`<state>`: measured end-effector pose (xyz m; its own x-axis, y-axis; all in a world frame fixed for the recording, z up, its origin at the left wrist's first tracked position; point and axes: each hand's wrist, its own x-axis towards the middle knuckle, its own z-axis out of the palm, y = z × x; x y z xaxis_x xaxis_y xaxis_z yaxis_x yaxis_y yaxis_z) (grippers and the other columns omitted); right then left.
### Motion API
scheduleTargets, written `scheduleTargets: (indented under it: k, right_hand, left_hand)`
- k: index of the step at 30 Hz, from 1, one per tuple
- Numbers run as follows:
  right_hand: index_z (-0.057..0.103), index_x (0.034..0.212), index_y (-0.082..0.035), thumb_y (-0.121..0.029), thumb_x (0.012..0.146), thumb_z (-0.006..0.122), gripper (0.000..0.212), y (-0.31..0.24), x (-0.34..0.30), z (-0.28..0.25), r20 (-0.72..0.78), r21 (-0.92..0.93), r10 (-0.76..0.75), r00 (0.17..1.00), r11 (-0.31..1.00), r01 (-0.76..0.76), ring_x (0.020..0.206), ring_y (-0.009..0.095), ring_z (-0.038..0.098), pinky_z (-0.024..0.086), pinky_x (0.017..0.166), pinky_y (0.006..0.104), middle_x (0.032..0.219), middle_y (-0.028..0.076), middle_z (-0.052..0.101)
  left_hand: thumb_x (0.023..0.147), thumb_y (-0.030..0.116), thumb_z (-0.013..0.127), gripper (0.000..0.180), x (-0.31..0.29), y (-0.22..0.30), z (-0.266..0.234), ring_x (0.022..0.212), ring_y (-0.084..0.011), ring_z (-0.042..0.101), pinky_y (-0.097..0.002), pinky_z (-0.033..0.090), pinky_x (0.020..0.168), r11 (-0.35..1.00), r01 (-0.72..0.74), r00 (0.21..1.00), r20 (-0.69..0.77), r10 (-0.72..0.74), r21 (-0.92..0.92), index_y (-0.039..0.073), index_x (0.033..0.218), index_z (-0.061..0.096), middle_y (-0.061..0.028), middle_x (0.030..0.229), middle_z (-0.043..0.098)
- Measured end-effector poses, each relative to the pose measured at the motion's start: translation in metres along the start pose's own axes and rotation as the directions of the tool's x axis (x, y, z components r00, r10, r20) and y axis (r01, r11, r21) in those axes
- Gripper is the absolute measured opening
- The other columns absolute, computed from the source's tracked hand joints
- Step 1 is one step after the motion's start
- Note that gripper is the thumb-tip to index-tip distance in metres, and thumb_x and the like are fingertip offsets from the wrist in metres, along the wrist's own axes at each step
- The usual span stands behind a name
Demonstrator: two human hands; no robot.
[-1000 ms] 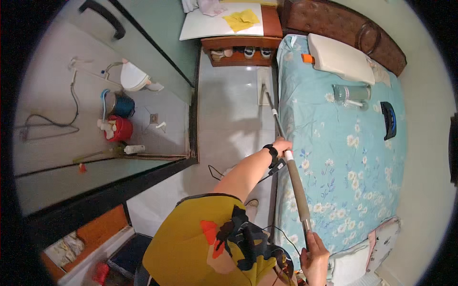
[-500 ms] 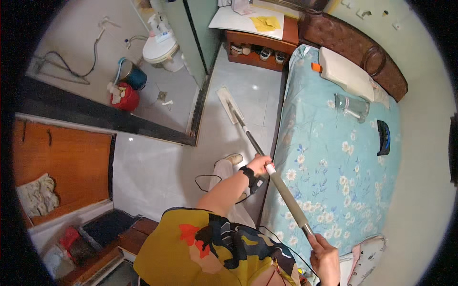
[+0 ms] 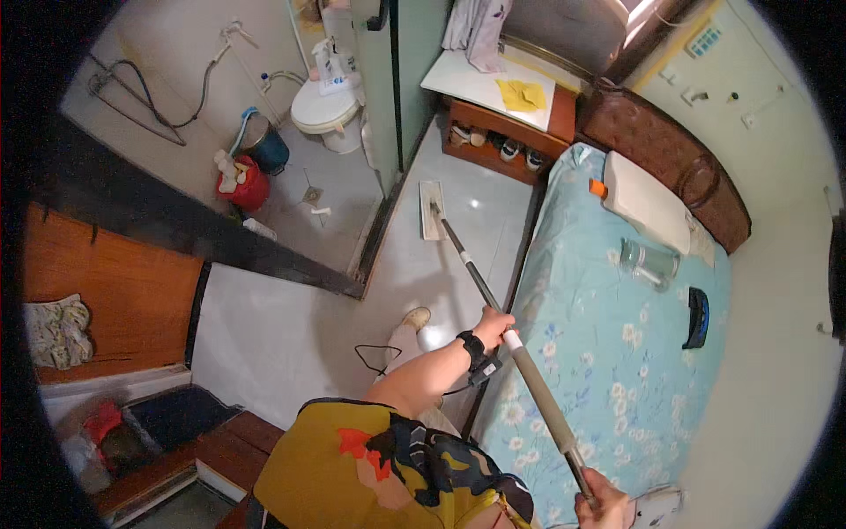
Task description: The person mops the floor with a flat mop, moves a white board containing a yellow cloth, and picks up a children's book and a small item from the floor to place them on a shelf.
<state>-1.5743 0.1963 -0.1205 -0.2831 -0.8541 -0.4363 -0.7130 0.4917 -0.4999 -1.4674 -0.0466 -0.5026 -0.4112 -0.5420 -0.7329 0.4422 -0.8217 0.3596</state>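
Observation:
A flat mop (image 3: 544,397) slants across the view, its long handle running from lower right up to a white rectangular head (image 3: 433,212) flat on the pale tiled floor. My left hand (image 3: 494,327), with a black band at the wrist, is closed around the handle near its white collar. Lower right, at the grey end of the handle, my right hand (image 3: 603,501) grips the pole; part of it is cut off by the lower edge. One shoe (image 3: 417,317) of mine shows on the tiles left of the handle.
Along the right stands a bed (image 3: 582,388) with a blue flowered sheet. A low shoe cabinet (image 3: 493,159) closes the far end of the floor strip. To the left, a dark raised sill (image 3: 291,269) borders a bathroom with a toilet (image 3: 324,113) and a red bucket (image 3: 244,185). A black cable (image 3: 374,360) hangs near my leg.
The view has tilted, so the room sits lower in it. The mop head has turned from slanting to nearly straight along the floor strip. Both hands keep their hold on the handle.

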Motion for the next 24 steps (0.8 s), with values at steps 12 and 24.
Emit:
scheduleTargets:
  k: [12,24]
  right_hand:
    - [0.050,0.112,0.004,-0.004,0.072,0.055,0.042,-0.082,0.173,0.117,-0.017,0.271,-0.003,1.000,0.963,0.007,0.091,0.026,0.058,0.044,0.078,0.0313,0.101,0.022,0.057]
    - [0.036,0.124,0.002,0.003,0.069,0.051,0.058,-0.152,0.321,0.204,-0.086,0.135,-0.378,0.922,0.913,0.386,0.068,0.036,0.053,0.044,0.059,0.0389,0.081,0.022,0.053]
  left_hand:
    - [0.070,0.004,0.059,0.049,0.128,0.222,-0.034,0.064,-0.0238,0.054,-0.0411,0.051,0.048,0.920,-0.075,0.996,-0.013,0.086,0.384,0.003,0.105,0.025,-0.0114,0.079,0.045]
    - [0.086,0.019,0.046,0.036,0.168,0.301,-0.049,0.065,-0.0313,0.057,-0.0460,0.053,0.052,0.894,0.040,0.991,-0.129,0.020,0.446,0.004,0.112,0.025,-0.0213,0.096,0.041]
